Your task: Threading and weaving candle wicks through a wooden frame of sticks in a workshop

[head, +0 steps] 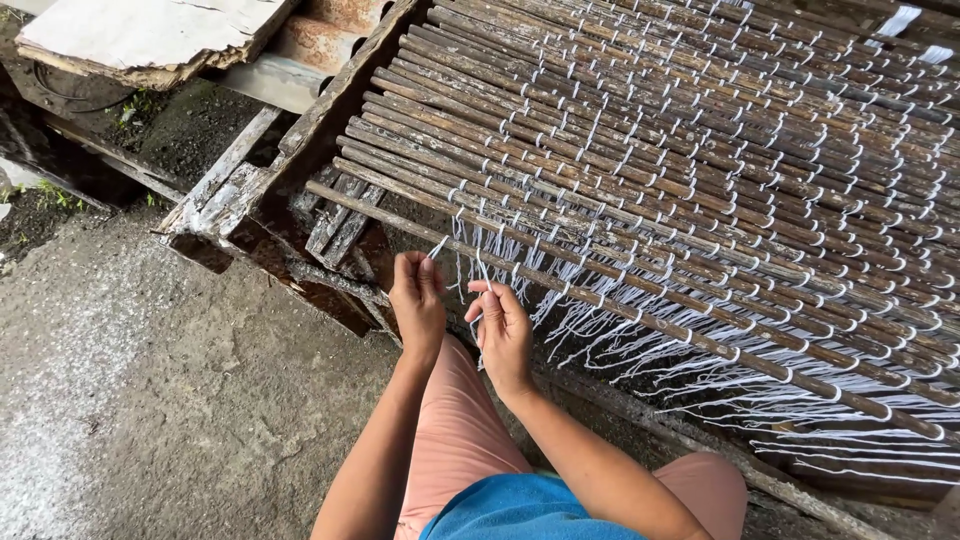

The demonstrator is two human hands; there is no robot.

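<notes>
Two hands' fingers (432, 272) pinched on white string (478, 268) by stick mat (700, 180), over grey concrete floor (150, 390).

A rough concrete floor (150, 400) fills the lower left, grey and speckled pale near the edge. Dark soil (190, 130) with bits of green lies beyond it. A broken white slab (140, 35) rests on rusty metal (320, 40) at the top. Daylight is soft and even.

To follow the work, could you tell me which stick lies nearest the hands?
The lowest stick, at the mat's front edge, just above both hands; every other stick lies farther up the frame.
</notes>
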